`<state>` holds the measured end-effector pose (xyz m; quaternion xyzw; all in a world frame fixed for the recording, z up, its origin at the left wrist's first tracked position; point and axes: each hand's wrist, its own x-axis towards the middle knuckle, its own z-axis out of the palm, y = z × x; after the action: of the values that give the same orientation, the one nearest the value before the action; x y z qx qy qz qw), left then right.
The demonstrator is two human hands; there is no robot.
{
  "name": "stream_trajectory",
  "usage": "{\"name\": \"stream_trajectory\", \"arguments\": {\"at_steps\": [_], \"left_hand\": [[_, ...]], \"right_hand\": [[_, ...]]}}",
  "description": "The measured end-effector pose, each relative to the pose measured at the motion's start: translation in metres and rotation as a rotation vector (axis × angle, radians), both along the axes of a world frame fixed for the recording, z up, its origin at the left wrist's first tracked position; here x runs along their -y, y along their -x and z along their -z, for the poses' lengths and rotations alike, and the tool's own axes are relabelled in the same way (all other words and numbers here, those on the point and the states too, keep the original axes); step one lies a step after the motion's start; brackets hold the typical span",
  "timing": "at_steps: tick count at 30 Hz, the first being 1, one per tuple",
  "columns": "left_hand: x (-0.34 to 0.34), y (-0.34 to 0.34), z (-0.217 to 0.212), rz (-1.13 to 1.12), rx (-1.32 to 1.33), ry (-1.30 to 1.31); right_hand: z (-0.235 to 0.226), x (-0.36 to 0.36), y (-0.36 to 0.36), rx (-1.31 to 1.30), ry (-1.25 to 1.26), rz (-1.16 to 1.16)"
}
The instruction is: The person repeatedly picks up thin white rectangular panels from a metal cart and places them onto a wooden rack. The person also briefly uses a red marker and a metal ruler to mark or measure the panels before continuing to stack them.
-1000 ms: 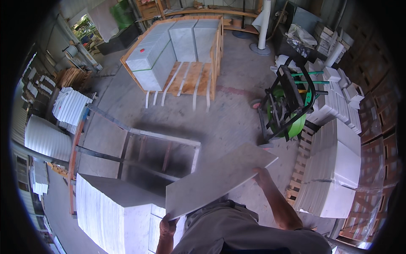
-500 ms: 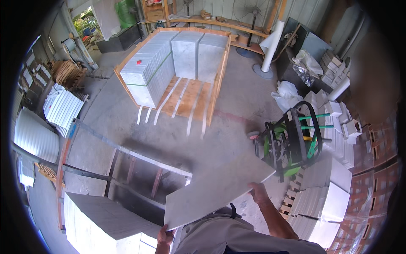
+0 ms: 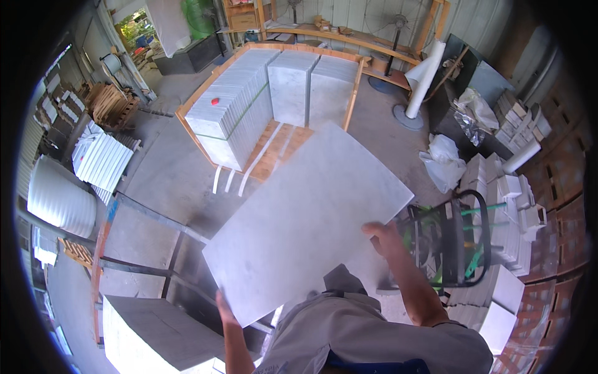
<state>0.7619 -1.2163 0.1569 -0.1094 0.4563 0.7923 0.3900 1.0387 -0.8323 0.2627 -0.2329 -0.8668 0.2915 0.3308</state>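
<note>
I carry a large pale grey stone slab [image 3: 305, 218] in front of my body, its broad face tilted up toward me. My left hand [image 3: 228, 311] grips its near left edge, with the fingers mostly hidden behind the slab. At the right edge my right hand [image 3: 383, 239] is closed around the border, thumb on the upper face. Beyond the slab stands a wooden crate [image 3: 356, 93] with rows of upright slabs [image 3: 232, 103]; a green strap runs round the left row. The slab covers part of the crate's floor and its white straps.
A green-and-black wheeled machine [image 3: 445, 240] stands at my right, beside stacked white slabs [image 3: 507, 218]. Lower left are a metal frame [image 3: 140, 267] and a slab stack [image 3: 162, 330]. A white roll on a stand [image 3: 423, 81] and plastic bags [image 3: 443, 163] lie farther right.
The slab has risen and turned its face up toward me, now overlapping the crate's near part. Both hands have moved with it, still holding its edges. My view has shifted slightly.
</note>
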Motion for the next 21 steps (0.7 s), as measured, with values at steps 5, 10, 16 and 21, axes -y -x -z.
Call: {"name": "stream_trajectory", "arguments": {"at_steps": [5, 10, 16, 21], "left_hand": [[-0.092, 0.044, -0.002, 0.134, 0.012, -0.111], [-0.153, 0.064, -0.016, 0.011, 0.04, -0.121], [-0.187, 0.101, -0.01, -0.109, 0.139, 0.016], [-0.219, 0.173, 0.009, -0.021, 0.261, 0.084]], "right_hand": [[-0.006, -0.118, 0.079, -0.109, 0.216, -0.077], [0.008, -0.221, 0.146, 0.037, 0.014, -0.151], [0.067, -0.293, 0.245, -0.419, 1.519, -0.24], [0.139, -0.339, 0.315, -0.212, 1.525, 0.029]]}}
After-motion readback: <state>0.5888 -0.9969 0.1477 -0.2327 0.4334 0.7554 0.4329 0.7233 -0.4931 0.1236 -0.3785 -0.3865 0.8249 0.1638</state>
